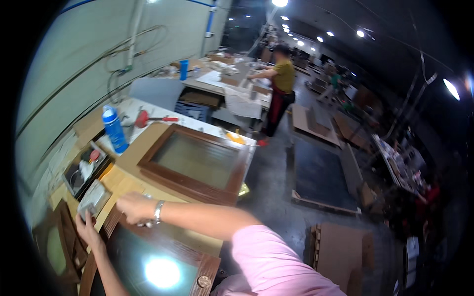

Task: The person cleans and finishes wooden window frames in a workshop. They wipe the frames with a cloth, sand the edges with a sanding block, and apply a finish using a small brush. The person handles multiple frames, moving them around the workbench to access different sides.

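My left hand (90, 232) is at the lower left, its fingers up against the near end of a small pale packet (96, 198) with a clear, shiny wrapping. The fingers seem closed on that end. My right hand (136, 208), with a metal watch on the wrist, is curled shut just right of the packet. Whitish bits show at its edges, but what it holds is hidden. Under my arms lies a brown wood-framed glass panel (209, 272) with a round ornament at one corner. A bright light reflects in its dark glass.
Beyond my right arm, a second wood-framed glass panel (197, 157) lies on cardboard. A blue bottle (114, 129), an open box of small items (74, 178) and a red-handled tool (163, 119) are nearby. A co-worker (281, 81) stands at the far table.
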`<state>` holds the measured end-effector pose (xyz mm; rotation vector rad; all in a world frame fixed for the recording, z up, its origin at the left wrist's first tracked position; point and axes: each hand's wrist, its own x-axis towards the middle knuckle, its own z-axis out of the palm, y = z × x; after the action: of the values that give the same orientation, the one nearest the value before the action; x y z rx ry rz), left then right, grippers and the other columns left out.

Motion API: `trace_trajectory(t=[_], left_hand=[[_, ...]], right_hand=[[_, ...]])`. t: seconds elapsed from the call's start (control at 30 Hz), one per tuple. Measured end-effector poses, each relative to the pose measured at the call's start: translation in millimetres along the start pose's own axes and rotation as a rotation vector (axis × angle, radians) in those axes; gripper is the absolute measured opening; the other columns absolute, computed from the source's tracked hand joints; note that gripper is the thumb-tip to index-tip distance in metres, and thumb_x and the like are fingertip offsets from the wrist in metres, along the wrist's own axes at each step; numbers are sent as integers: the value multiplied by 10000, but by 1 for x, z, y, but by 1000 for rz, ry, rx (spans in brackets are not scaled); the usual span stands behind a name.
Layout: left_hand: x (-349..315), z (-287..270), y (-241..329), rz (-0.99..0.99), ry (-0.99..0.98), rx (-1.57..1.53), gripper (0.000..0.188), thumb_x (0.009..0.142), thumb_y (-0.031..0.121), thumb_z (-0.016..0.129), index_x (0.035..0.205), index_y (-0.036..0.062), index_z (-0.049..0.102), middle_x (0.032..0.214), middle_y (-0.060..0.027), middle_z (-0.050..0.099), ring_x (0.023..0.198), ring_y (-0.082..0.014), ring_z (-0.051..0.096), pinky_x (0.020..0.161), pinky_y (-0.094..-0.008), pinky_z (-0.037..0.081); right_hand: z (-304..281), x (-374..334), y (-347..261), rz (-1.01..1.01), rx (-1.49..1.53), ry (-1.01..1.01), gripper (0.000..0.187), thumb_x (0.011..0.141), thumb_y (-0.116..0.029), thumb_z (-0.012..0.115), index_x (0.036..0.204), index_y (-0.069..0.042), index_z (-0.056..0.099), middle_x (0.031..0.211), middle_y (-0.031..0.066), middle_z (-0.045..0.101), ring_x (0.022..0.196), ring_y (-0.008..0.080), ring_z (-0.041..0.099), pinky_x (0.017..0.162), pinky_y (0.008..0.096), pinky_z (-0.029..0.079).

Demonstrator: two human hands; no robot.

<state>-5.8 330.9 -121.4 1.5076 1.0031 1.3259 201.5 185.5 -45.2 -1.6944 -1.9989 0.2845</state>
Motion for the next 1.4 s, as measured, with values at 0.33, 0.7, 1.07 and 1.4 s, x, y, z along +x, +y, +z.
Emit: trace_trajectory(t=[0.33,0.7,1.07,1.4], left_hand=[[12,-14,-16,15,-31,14,275,977,249,584,1133,23,603,912,-3,619,731,-71,513,670,-248,422],[20,-7,-24,11,-32,-39,277,977,240,597,1140,16,590,949,-16,622,754,-76,527,630,-235,420],[-7,-2,20,-4,-3,6,180,938,177,634,1025,19,631,904,-19,628,736,-87,575,661,-234,476],[17,-91,-35,-222,141,-268,346,985,261,530,1269,66,560,1181,-72,596,1100,-183,573,902,-298,480]], right_hand=[[3,1,-13,39,-24,-12,100,540,2,691,623,17,637,699,203,645,746,360,663,665,418,529],[8,-79,-19,-289,-161,94,190,740,-70,671,928,-52,652,1007,116,603,1013,269,527,840,400,482],[-48,-281,-56,-135,38,221,392,745,-70,584,1131,-40,648,1105,74,631,1032,252,553,797,359,489],[-45,-288,-14,-68,-221,104,131,759,-147,625,862,-73,657,983,48,587,974,221,524,772,345,461]])
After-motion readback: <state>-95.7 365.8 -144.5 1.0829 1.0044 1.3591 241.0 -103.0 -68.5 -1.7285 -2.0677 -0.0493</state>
